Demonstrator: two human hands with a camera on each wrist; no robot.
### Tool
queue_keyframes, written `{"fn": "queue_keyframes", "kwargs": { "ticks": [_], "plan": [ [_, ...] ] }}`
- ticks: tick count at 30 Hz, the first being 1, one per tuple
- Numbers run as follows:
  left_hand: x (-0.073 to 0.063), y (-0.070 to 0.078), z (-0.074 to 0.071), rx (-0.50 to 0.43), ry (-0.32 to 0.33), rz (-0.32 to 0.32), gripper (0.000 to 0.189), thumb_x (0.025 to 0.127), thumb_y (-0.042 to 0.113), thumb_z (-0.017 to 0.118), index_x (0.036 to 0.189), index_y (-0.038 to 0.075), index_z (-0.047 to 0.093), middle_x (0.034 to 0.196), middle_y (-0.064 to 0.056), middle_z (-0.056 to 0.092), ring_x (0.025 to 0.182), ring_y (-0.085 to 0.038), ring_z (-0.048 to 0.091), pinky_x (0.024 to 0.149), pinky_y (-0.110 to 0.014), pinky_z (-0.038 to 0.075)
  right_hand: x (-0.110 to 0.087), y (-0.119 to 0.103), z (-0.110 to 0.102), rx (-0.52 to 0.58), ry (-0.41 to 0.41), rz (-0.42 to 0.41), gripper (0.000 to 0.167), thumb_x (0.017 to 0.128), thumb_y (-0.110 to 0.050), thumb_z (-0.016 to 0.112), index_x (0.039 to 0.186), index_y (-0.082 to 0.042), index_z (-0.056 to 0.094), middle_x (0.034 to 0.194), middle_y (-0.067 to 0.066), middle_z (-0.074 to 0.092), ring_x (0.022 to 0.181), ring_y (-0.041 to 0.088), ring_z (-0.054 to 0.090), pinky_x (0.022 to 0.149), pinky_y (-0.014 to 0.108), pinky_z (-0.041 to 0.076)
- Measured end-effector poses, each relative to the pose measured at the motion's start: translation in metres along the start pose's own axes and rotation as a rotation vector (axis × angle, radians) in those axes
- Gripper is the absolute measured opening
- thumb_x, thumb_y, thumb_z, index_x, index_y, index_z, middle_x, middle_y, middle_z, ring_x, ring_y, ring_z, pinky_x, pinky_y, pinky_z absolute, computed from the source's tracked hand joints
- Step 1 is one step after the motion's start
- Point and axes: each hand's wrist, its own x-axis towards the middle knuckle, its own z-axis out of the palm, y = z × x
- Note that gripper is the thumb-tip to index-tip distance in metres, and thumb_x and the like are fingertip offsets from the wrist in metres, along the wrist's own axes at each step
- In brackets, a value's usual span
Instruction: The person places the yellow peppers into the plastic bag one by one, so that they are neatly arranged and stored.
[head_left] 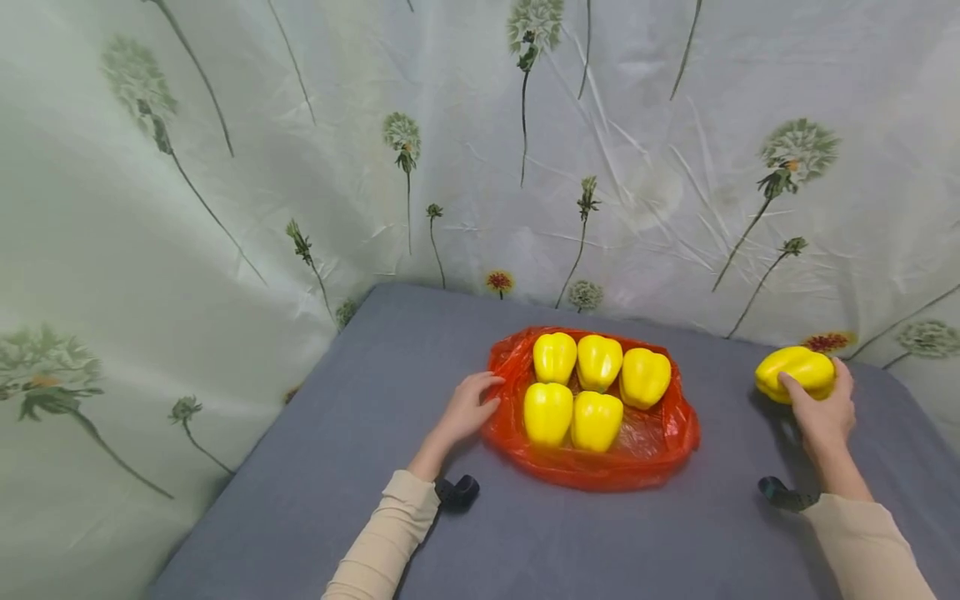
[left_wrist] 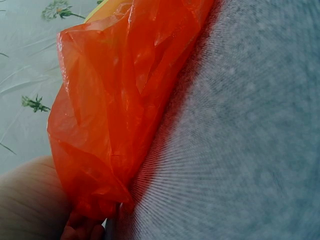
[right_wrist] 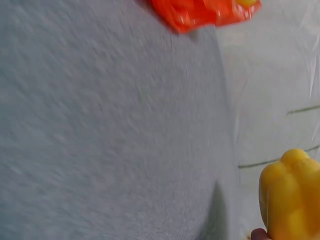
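On the right, my right hand point(head_left: 828, 412) grips a yellow bell pepper point(head_left: 795, 373) on its side, thumb at the front and fingers round its far end. The right wrist view catches the same pepper point(right_wrist: 292, 195) at its lower right, with only a fingertip beside it. A red plastic bag point(head_left: 652, 471) lies spread open on the table, with several yellow bell peppers point(head_left: 548, 414) standing in it in two rows. My left hand point(head_left: 467, 408) is at the bag's left edge, fingers and thumb apart and lightly bent. In the left wrist view, the bag's crumpled side point(left_wrist: 115, 110) partly hides those fingers.
Grey cloth covers the table point(head_left: 337, 433). A pale curtain point(head_left: 465, 167) printed with dandelions hangs along the back and left edges. Black straps with a dark device point(head_left: 459, 493) sit on both wrists. The bag's front right part point(head_left: 645, 433) shows bare red plastic.
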Motion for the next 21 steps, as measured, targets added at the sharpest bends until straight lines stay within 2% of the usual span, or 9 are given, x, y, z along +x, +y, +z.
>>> {"fn": "queue_keyframes", "kwargs": {
  "ticks": [4, 5, 6, 8, 9, 11, 13, 21],
  "plan": [
    [0.000, 0.001, -0.001, -0.009, -0.009, -0.008, 0.034, 0.088, 0.011, 0.056, 0.121, 0.003, 0.060, 0.134, -0.021, 0.053, 0.128, -0.039, 0.044, 0.109, -0.055, 0.032, -0.011, -0.001, 0.001, -0.007, -0.041, -0.032, 0.077, 0.090, -0.039, 0.051, 0.151, -0.031, 0.005, 0.159, 0.009, 0.010, 0.142, 0.033, 0.019, 0.118, 0.047, 0.019],
    [0.000, 0.001, -0.001, -0.009, -0.012, -0.009, 0.034, 0.088, 0.011, 0.056, 0.121, 0.003, 0.060, 0.134, -0.021, 0.053, 0.128, -0.039, 0.044, 0.109, -0.055, 0.032, -0.014, -0.002, 0.001, -0.013, -0.051, -0.041, 0.076, 0.090, -0.039, 0.051, 0.151, -0.031, 0.005, 0.159, 0.010, 0.012, 0.140, 0.032, 0.020, 0.115, 0.042, 0.027],
    [0.000, 0.002, -0.002, -0.008, -0.014, -0.012, 0.034, 0.088, 0.011, 0.056, 0.121, 0.003, 0.060, 0.134, -0.021, 0.052, 0.129, -0.039, 0.043, 0.109, -0.055, 0.031, -0.018, -0.002, 0.002, -0.017, -0.062, -0.048, 0.076, 0.090, -0.039, 0.051, 0.151, -0.032, 0.005, 0.158, 0.012, 0.014, 0.135, 0.030, 0.028, 0.110, 0.035, 0.035],
    [0.000, 0.002, -0.001, -0.011, -0.017, -0.019, 0.034, 0.088, 0.011, 0.056, 0.121, 0.003, 0.060, 0.135, -0.021, 0.052, 0.129, -0.039, 0.043, 0.110, -0.055, 0.031, -0.025, -0.003, 0.002, -0.010, -0.085, -0.065, 0.075, 0.091, -0.038, 0.052, 0.150, -0.032, 0.006, 0.154, 0.016, 0.017, 0.121, 0.020, 0.039, 0.092, 0.020, 0.047],
    [0.000, 0.002, -0.001, -0.014, -0.019, -0.019, 0.034, 0.088, 0.010, 0.056, 0.121, 0.003, 0.060, 0.135, -0.021, 0.052, 0.129, -0.039, 0.043, 0.110, -0.055, 0.031, -0.029, -0.003, 0.003, -0.003, -0.089, -0.077, 0.075, 0.091, -0.037, 0.053, 0.151, -0.031, 0.007, 0.151, 0.018, 0.020, 0.112, 0.013, 0.041, 0.079, 0.012, 0.047],
    [-0.001, 0.003, 0.000, -0.021, -0.021, -0.020, 0.034, 0.088, 0.010, 0.056, 0.121, 0.003, 0.060, 0.134, -0.021, 0.053, 0.129, -0.039, 0.043, 0.109, -0.055, 0.031, -0.038, -0.003, 0.004, 0.021, -0.105, -0.091, 0.075, 0.091, -0.035, 0.054, 0.150, -0.031, 0.008, 0.146, 0.019, 0.022, 0.100, 0.000, 0.037, 0.061, 0.001, 0.040],
    [-0.001, 0.002, 0.000, -0.023, -0.026, -0.020, 0.035, 0.087, 0.010, 0.056, 0.121, 0.003, 0.060, 0.134, -0.020, 0.053, 0.129, -0.038, 0.043, 0.109, -0.056, 0.031, -0.046, -0.003, 0.006, 0.056, -0.124, -0.108, 0.076, 0.091, -0.032, 0.055, 0.150, -0.031, 0.009, 0.144, 0.019, 0.022, 0.096, -0.004, 0.034, 0.059, -0.001, 0.040],
    [0.003, -0.001, -0.003, -0.011, -0.017, -0.008, 0.034, 0.088, 0.011, 0.056, 0.120, 0.003, 0.060, 0.134, -0.021, 0.053, 0.128, -0.038, 0.044, 0.109, -0.056, 0.032, -0.070, -0.012, 0.013, 0.171, -0.181, -0.167, 0.074, 0.092, -0.026, 0.056, 0.150, -0.030, 0.010, 0.138, 0.013, 0.024, 0.094, -0.002, 0.039, 0.065, -0.001, 0.042]
  ]
}}
